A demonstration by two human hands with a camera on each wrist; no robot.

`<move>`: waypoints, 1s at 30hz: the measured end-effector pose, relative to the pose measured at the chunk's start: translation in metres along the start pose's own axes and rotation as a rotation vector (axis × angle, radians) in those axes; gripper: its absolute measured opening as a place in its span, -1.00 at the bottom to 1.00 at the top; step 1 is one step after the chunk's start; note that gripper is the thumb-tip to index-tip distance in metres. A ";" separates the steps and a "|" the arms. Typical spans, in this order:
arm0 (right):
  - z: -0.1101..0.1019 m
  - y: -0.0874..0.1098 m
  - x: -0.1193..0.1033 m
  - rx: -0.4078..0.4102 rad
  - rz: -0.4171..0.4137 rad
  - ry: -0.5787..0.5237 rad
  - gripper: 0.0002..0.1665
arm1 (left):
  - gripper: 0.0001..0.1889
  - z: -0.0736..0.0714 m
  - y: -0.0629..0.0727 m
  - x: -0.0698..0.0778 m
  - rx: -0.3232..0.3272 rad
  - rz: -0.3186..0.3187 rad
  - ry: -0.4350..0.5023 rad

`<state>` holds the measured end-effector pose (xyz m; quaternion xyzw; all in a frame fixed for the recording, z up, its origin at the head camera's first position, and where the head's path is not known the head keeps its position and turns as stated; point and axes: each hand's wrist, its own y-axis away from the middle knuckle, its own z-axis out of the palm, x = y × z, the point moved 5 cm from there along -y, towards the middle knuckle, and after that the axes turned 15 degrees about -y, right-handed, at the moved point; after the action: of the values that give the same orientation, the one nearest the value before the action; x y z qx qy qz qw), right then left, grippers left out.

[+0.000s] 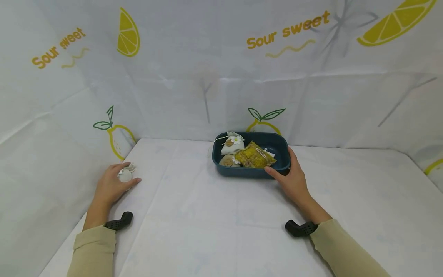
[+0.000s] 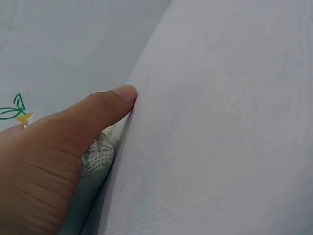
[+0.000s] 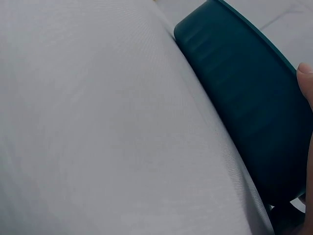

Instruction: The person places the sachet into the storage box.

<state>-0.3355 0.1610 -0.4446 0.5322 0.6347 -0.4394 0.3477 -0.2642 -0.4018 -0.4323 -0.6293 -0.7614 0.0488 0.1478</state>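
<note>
On the left of the table, my left hand curves round a small pale cloth sachet with a light tie at its top. In the left wrist view the sachet shows as grey-green fabric under the thumb; the other fingers are hidden. My right hand grips the right end of a dark teal rectangular tub, thumb on the front rim and fingers round the side. Inside lie a white sachet with a daisy, a beige round sachet and a yellow-brown filled packet.
A white cloth covers the table. Behind it hangs a white sheet printed with lemons and lettering, meeting the table's back and left edges. Black wrist straps sit on both wrists.
</note>
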 end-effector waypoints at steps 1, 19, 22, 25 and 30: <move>0.000 0.000 0.000 -0.001 0.001 0.000 0.29 | -0.21 0.000 0.000 0.000 -0.002 -0.009 0.001; -0.001 0.000 -0.001 -0.004 -0.002 -0.005 0.28 | -0.64 -0.006 0.005 -0.001 0.132 -0.180 0.131; 0.000 0.000 -0.001 -0.006 -0.005 -0.007 0.28 | -0.64 -0.007 0.005 0.001 0.144 -0.202 0.142; -0.001 0.001 -0.002 -0.007 -0.003 -0.006 0.28 | -0.66 -0.009 0.004 0.006 0.160 -0.196 0.146; 0.000 0.000 -0.001 -0.007 0.001 -0.005 0.29 | -0.70 -0.015 0.001 0.024 0.174 -0.157 0.175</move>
<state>-0.3350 0.1608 -0.4439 0.5300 0.6352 -0.4384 0.3513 -0.2627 -0.3802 -0.4141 -0.5546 -0.7853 0.0478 0.2710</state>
